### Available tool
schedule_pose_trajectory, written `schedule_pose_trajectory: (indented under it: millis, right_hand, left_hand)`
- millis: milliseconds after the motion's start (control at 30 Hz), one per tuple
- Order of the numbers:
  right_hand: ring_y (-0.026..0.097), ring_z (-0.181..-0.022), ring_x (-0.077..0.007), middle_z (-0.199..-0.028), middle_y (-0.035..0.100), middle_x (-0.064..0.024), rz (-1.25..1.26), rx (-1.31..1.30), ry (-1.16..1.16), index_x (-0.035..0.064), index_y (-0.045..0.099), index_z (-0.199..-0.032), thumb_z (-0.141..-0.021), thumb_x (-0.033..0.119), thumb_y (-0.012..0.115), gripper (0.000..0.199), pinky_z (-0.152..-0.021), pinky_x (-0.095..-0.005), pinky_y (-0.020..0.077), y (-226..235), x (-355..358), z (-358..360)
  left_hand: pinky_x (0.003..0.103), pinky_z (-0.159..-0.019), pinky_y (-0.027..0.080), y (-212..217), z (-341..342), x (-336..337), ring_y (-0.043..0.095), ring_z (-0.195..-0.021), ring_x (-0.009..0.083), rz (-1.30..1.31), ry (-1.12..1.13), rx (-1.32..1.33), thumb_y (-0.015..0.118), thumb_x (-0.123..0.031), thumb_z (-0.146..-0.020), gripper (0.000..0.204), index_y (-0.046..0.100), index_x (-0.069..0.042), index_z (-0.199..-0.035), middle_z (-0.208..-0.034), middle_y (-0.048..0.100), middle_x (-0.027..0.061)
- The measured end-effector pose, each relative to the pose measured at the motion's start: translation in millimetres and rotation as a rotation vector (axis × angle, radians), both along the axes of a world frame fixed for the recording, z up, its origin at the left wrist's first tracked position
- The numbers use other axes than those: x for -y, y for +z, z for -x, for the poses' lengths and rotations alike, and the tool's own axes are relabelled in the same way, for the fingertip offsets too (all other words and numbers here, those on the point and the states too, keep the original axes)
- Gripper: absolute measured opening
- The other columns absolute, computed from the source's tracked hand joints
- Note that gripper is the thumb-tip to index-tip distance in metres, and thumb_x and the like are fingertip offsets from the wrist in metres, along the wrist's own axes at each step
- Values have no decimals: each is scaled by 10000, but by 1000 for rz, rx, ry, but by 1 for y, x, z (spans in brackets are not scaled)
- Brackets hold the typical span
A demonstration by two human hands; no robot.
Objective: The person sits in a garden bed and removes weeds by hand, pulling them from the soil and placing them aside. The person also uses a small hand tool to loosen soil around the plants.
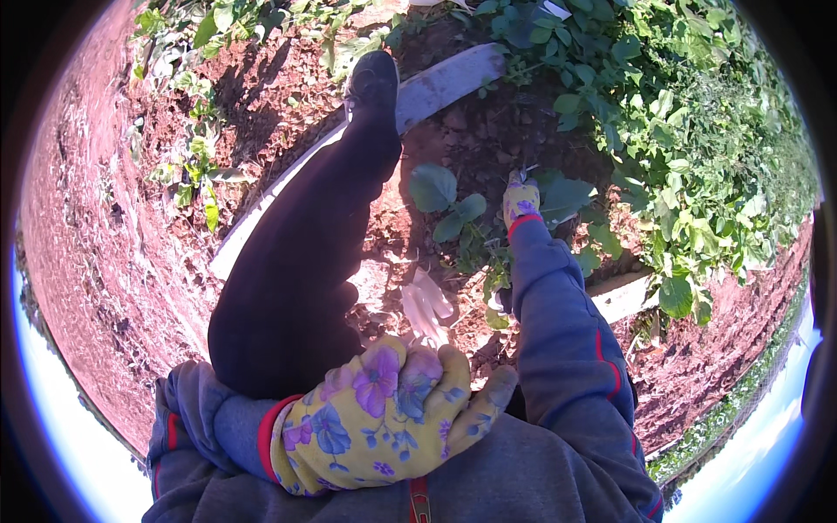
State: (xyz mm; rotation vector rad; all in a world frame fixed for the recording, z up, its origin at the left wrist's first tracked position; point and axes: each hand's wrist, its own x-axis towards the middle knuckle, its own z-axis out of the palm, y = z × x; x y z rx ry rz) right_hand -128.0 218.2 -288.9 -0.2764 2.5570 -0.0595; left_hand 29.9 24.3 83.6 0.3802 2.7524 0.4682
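Observation:
My left hand (375, 418), in a yellow flowered glove with a red cuff, is in front of my body. Its fingers curl down and their tips are hidden, so whatever they hold does not show. Just past the knuckles is a pale, crumpled, plastic-like piece (423, 305); I cannot tell whether the hand touches it. My right hand (521, 199), in a matching glove, reaches down among leafy plants. Its fingers are closed, and a thin, light-coloured tip (528, 169) shows beyond them, too small to name. Beside it is a broad green leaf (565, 199), with a young leafy plant (449, 200) to its left.
My dark-trousered leg (296, 253) stretches forward, its shoe (373, 80) by a pale curved edging strip (449, 83). Another strip section (623, 296) lies at right. Dense green foliage (697, 148) fills the right side. Reddish soil (105, 235) spreads at left, with small weeds (196, 170).

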Motion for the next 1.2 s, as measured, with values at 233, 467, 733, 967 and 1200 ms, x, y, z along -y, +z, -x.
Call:
schedule_pose_trajectory:
  millis: [233,467,733,967,1200]
  right_hand:
    - [650,-823,-373,-866,651,-201,301,24,-391,30,530,-1179,-936,295,546,360,-691,-463,493,-8,-34,-90]
    - [622,-861,-435,-922,645,-246,561,-20,-823,-6,519,-1083,-929,378,568,417,-697,-493,457,50,-2,-96]
    - [607,-861,-384,-932,627,-216,453,213,-588,-12,511,-1142,-936,403,558,466,-719,-477,471,9,15,-96]
    - [583,-623,-282,-760,615,-116,901,161,-1212,14,520,-1139,-954,392,547,422,-557,-407,446,30,32,-104]
    - [576,-862,-399,-975,627,-213,634,306,-758,-1,527,-1211,-959,390,533,465,-707,-438,438,13,8,-89]
  left_hand:
    - [303,-622,428,5,12,10,514,-824,167,14,-61,-129,604,-312,-798,400,626,-303,-1197,-1032,619,-21]
    - [315,-610,432,-2,-6,0,510,-818,190,-72,31,-19,598,-318,-814,385,639,-288,-1195,-1025,606,2]
    - [317,-613,431,0,-5,-2,501,-838,195,-73,69,46,597,-320,-810,376,653,-285,-1180,-992,594,-4]
    - [317,-627,430,-1,-3,-2,493,-843,198,-69,66,-100,595,-319,-811,383,650,-271,-1187,-1007,596,6]
    - [315,-625,439,-9,-23,-5,494,-841,199,-52,125,126,600,-312,-819,375,647,-268,-1189,-1024,598,10]
